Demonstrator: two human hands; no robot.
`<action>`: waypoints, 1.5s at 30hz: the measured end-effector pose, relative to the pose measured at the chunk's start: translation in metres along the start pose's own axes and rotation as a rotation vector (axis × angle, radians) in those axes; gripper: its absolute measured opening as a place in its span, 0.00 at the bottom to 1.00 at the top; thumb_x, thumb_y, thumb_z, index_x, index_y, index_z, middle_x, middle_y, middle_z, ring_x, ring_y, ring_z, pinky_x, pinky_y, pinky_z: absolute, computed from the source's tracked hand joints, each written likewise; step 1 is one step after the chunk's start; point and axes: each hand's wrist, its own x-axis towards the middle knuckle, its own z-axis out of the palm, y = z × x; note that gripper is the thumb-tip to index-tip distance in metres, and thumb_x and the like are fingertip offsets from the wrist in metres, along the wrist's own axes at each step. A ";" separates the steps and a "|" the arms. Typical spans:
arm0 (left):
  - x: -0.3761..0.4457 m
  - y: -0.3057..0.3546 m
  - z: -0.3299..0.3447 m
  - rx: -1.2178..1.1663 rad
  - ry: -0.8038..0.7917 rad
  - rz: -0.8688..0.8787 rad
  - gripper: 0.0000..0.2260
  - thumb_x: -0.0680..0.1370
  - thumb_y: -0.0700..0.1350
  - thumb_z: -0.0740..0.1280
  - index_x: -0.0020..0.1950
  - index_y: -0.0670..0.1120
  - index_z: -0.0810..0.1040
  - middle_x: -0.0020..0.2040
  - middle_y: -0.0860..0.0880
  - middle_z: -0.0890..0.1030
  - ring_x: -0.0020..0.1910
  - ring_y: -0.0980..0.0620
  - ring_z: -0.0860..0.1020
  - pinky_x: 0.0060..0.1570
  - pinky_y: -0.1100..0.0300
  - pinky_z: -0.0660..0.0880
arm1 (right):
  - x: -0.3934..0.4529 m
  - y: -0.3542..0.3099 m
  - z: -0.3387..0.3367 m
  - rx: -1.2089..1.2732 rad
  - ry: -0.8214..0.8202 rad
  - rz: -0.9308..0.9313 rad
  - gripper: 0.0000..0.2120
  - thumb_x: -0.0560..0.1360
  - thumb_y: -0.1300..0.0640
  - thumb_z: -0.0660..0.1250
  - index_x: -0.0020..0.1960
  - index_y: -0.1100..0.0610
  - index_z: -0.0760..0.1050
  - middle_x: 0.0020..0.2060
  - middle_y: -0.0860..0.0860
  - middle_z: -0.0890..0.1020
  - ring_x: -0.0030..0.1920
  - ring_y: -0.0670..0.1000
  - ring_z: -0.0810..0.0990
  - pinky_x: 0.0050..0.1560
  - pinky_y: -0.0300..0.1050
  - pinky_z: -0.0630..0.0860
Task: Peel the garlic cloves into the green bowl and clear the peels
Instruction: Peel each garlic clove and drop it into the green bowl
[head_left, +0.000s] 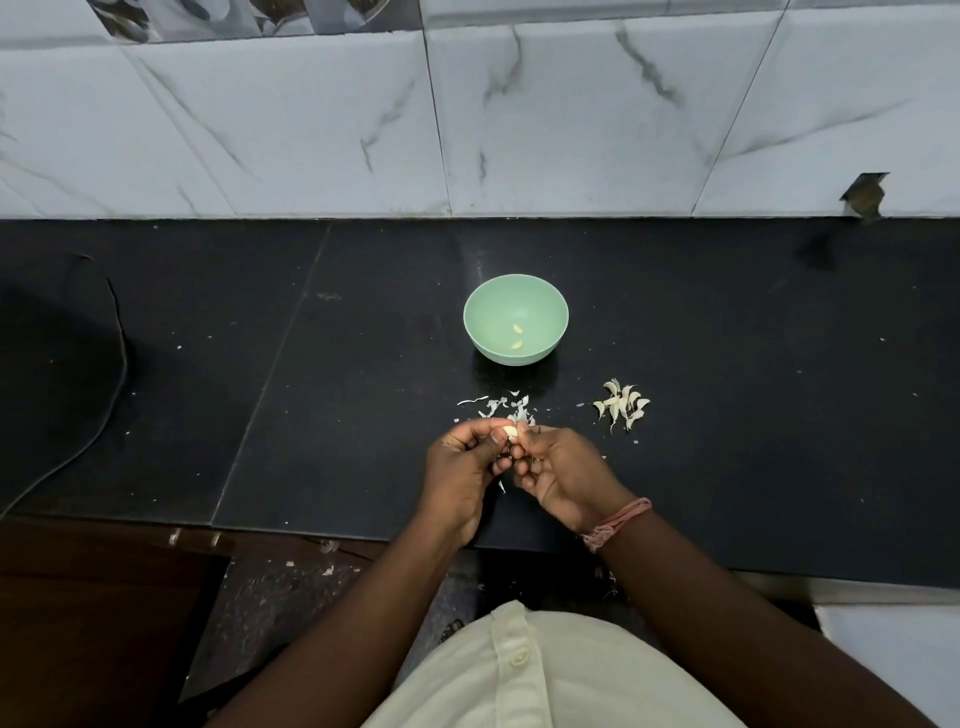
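Left hand (467, 470) — lower centre of the frame, fingers curled inward, thumb and forefinger pinching a pale garlic clove (510, 431) at its tip; right hand (558, 475) — just beside it, touching the same clove from the right, fingertips curled in against it, whether on skin or flesh cannot be told; a pink thread band (618, 522) at the right wrist.

Green bowl (516, 318) — centre of the frame, upright on the black countertop (727, 322), above the hands and apart from them; two peeled cloves (517, 336) lying low in its hollow.

Loose peels (506, 408) — white scraps scattered on the counter between the bowl and the hands, the nearest ones partly hidden behind the fingers; one scrap (502, 487) hanging or lying below the left hand; a few more flecks (328, 570) lower left on the speckled floor area.

Unpeeled cloves (622, 405) — small heap right of centre, near the right hand, apart from the bowl and the peels.

Marble-patterned wall tiles (311, 130) — upper half of the frame; a chipped hole (865, 197) at the upper right; a dark cable (117, 364) curving down the left edge; pale buttoned shirt (519, 670) at the bottom.
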 end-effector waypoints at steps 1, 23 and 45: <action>0.000 -0.001 0.000 0.005 0.000 0.009 0.08 0.79 0.31 0.66 0.46 0.41 0.83 0.42 0.43 0.85 0.36 0.52 0.80 0.38 0.64 0.78 | 0.000 0.000 0.000 -0.012 0.008 0.006 0.12 0.83 0.62 0.59 0.42 0.60 0.75 0.28 0.50 0.73 0.27 0.45 0.69 0.28 0.37 0.63; 0.001 -0.001 -0.006 0.185 -0.067 0.078 0.10 0.78 0.36 0.69 0.59 0.40 0.83 0.55 0.42 0.85 0.52 0.47 0.79 0.49 0.56 0.74 | 0.012 0.006 -0.008 -0.819 0.276 -0.534 0.15 0.83 0.54 0.63 0.38 0.53 0.71 0.30 0.45 0.74 0.30 0.39 0.72 0.33 0.34 0.65; 0.009 0.000 -0.005 0.039 0.010 0.068 0.09 0.75 0.32 0.71 0.54 0.39 0.83 0.51 0.40 0.86 0.47 0.50 0.83 0.48 0.62 0.80 | 0.008 0.000 -0.015 -0.631 0.198 -0.617 0.08 0.78 0.66 0.67 0.51 0.56 0.82 0.36 0.44 0.83 0.35 0.40 0.79 0.40 0.35 0.75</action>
